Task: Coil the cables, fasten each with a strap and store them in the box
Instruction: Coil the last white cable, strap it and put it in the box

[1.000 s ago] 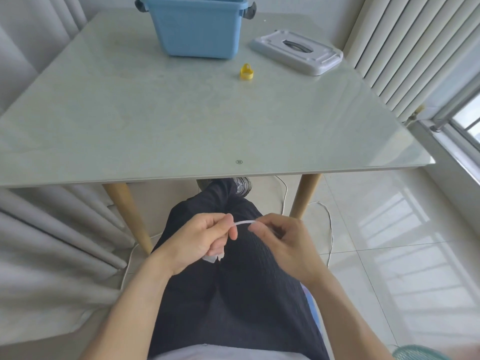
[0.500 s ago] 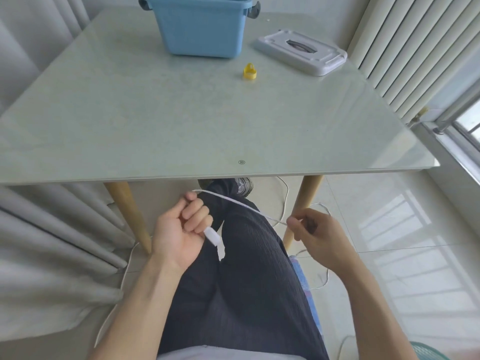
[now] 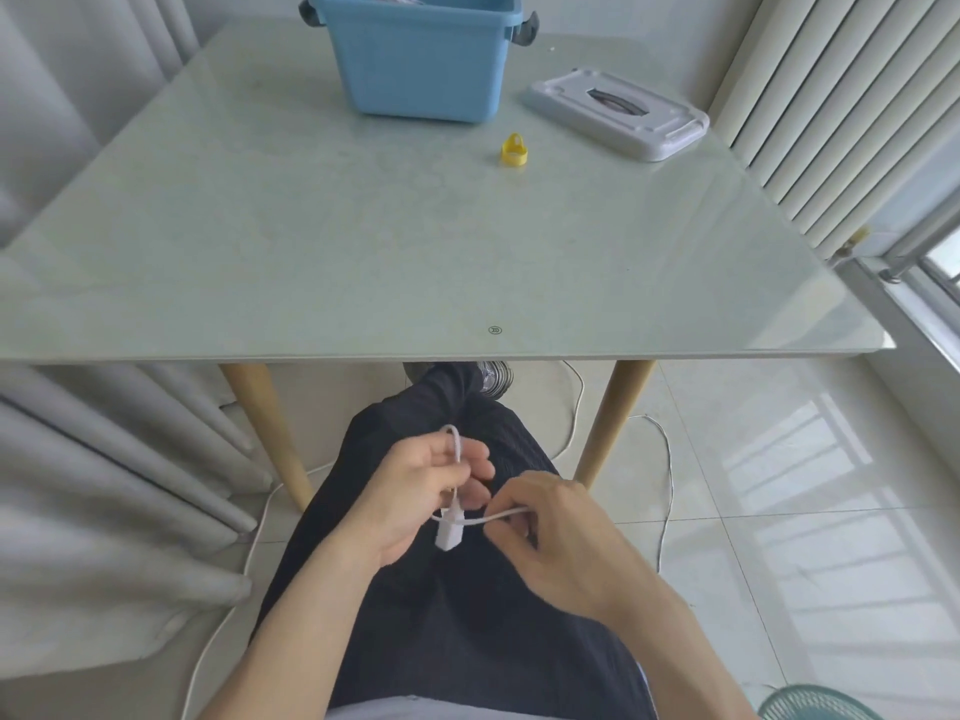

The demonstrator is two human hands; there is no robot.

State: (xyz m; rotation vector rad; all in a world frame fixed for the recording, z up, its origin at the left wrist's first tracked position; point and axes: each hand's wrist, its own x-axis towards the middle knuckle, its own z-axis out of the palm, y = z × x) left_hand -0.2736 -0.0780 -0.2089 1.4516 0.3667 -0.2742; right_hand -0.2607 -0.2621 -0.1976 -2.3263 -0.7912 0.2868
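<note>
- Coiling is only just being started — a first small loop of the white cable [image 3: 455,449] is being formed over the left hand [image 3: 415,496], below the near edge of the table [image 3: 311,241] and above the lap.
- The cable's end is being held by the left hand, its fingers loosely curled round the loop, while the white plug [image 3: 448,530] is hanging just under the palm.
- The next stretch of cable is being pinched by the right hand [image 3: 561,543], thumb and fingertips closed on it, just beside the plug.
- Most of the cable is being left uncoiled: it is trailing down past the right hand, along the floor and behind the table legs, so many more turns are judged to be needed.
- No strap is being held by either hand; a yellow strap [image 3: 514,150] is lying on the table toward the far right corner, near the box, and fastening is not yet being attempted.
- The blue box [image 3: 415,59] is standing open at the far edge, with its grey lid [image 3: 615,111] lying beside it to the right — storage is being kept ready.
- Something is being glimpsed inside the box at the rim, but whether it is a stored cable cannot be told.
- Overall, the work on this cable is being judged as early: coiling, strapping and storing are all being left to do.
</note>
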